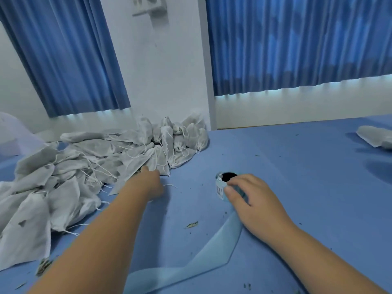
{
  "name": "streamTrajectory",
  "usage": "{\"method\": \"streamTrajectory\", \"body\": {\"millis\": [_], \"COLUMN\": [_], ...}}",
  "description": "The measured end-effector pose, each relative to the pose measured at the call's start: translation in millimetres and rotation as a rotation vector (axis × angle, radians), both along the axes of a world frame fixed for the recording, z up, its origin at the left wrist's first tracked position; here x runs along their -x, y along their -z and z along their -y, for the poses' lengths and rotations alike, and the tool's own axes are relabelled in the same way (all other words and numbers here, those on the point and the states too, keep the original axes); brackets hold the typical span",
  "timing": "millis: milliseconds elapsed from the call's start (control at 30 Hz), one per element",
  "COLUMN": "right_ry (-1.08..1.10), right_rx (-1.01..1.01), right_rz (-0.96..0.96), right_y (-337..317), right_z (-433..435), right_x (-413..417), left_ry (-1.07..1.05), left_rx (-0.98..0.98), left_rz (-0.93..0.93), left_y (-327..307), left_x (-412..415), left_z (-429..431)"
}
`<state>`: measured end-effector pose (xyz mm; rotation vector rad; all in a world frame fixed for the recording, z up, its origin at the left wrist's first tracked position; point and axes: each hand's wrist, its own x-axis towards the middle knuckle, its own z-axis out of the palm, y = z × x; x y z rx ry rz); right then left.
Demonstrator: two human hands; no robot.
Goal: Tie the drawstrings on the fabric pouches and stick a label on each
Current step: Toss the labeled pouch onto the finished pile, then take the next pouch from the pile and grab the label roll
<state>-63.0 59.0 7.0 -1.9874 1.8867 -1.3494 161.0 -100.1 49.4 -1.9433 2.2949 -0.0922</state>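
Blue surface [297, 166] carries heaped white pouches [84, 162] and a label roll [221, 187].

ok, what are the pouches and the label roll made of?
Pouches: thin white fabric, probably non-woven; matte, creased, dark contents showing through. Label roll: likely paper labels on smooth pale-blue liner; its tail lies in a springy curl.

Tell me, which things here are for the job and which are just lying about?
For the job:
pouches, which the left hand reaches toward
label roll, held by the right hand
loose strip trailing from the roll

Just lying about:
crumbs on the table
curtains
chair
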Motion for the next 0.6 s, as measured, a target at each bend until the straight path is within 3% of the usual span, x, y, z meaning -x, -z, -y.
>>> {"method": "streamTrajectory", "body": {"millis": [167,333,400,600], "right_ry": [-0.017,-0.017,-0.016,-0.009], "right_rx": [-0.001,-0.022,-0.032,-0.066], "right_rz": [0.013,0.028,0.030,0.012], "right_y": [3,2,2,-2], "right_z": [2,2,0,-8], "right_x": [2,2,1,-2], "left_ry": [-0.029,-0.043,-0.056,-0.095], "left_rx": [0.005,0.037,0.047,-0.105], "left_rz": [0.083,-0.102,-0.318,-1.236], "left_y": [11,3,-6,-46], "left_x": [4,-2,-4,-3], "left_z": [14,9,5,-25]}}
